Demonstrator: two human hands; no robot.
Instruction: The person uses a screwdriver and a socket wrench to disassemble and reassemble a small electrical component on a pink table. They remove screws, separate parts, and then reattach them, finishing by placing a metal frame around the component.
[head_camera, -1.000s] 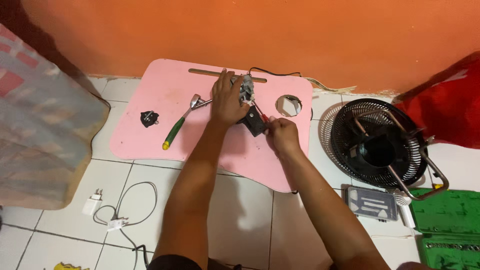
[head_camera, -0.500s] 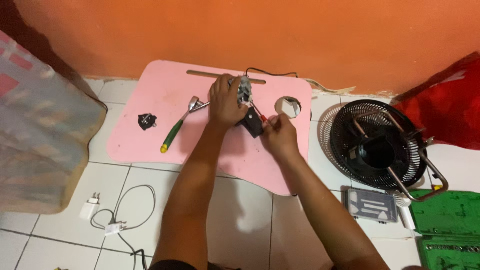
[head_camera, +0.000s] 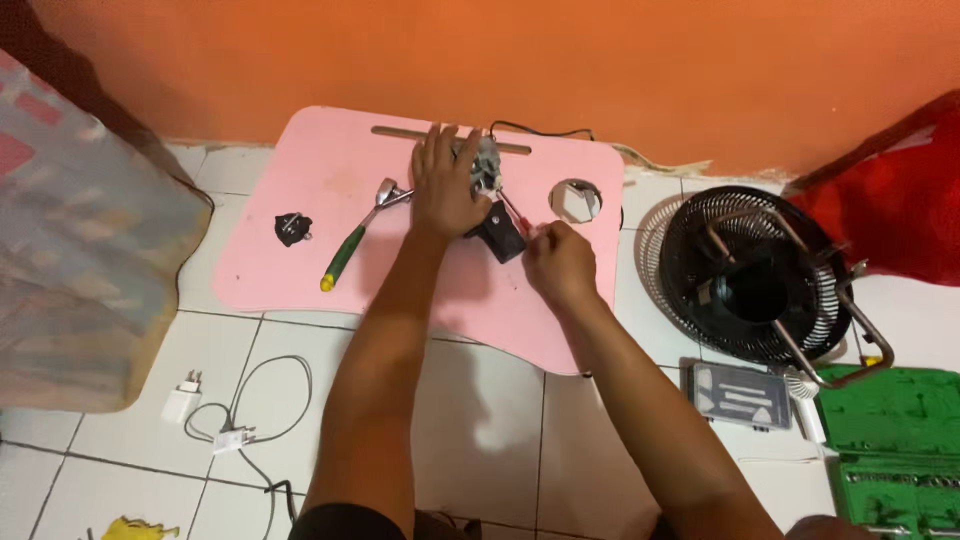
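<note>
A pink lap table (head_camera: 330, 170) lies on the tiled floor. My left hand (head_camera: 443, 185) presses down on a small grey motor part (head_camera: 487, 170) with a black block (head_camera: 498, 232) at its near end. My right hand (head_camera: 558, 262) grips a red-handled screwdriver (head_camera: 516, 216) whose tip points into that part. A black wire (head_camera: 540, 130) runs from the part toward the wall. To the left of my left hand lie a ratchet wrench with a green and yellow handle (head_camera: 356, 238) and a small black piece (head_camera: 290, 228).
A black fan cage (head_camera: 752, 275) lies to the right, with a grey bit case (head_camera: 740, 395) and a green tool case (head_camera: 893, 440) near it. A red cloth (head_camera: 895, 200) is at far right. A white charger and cable (head_camera: 215, 415) lie lower left beside a patterned bag (head_camera: 80, 250).
My hands stay on the motor part and screwdriver. The view has shifted slightly; nothing has been picked up or let go.
</note>
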